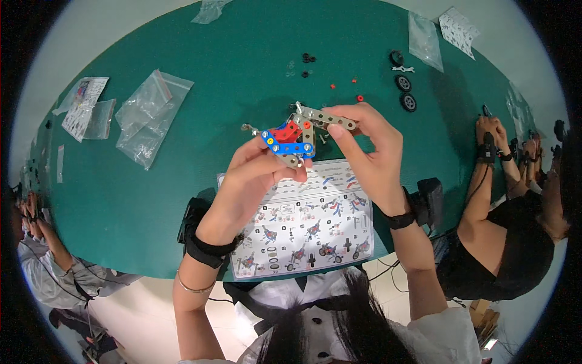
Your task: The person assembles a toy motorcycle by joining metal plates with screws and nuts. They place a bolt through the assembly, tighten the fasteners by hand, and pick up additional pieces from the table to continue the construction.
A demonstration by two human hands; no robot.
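Note:
Between my hands is a partly built metal construction-kit model [288,141], made of blue, red and grey perforated strips with bolts. My left hand [257,173] grips its lower left side, fingers closed around the blue and grey pieces. With thumb and fingers, my right hand [367,142] pinches a grey perforated strip [330,118] that juts from the model's top toward the right. Beneath both hands lies a printed instruction sheet [303,236] with step drawings. A few small screws [323,139] show on the table just behind the model, partly hidden.
On the green table [230,54], black wheels [403,83] and a small metal wrench [402,69] lie far right. Small black parts [308,59] and red parts [360,97] sit beyond the model. Plastic bags [153,115] lie left. Other people work at both sides.

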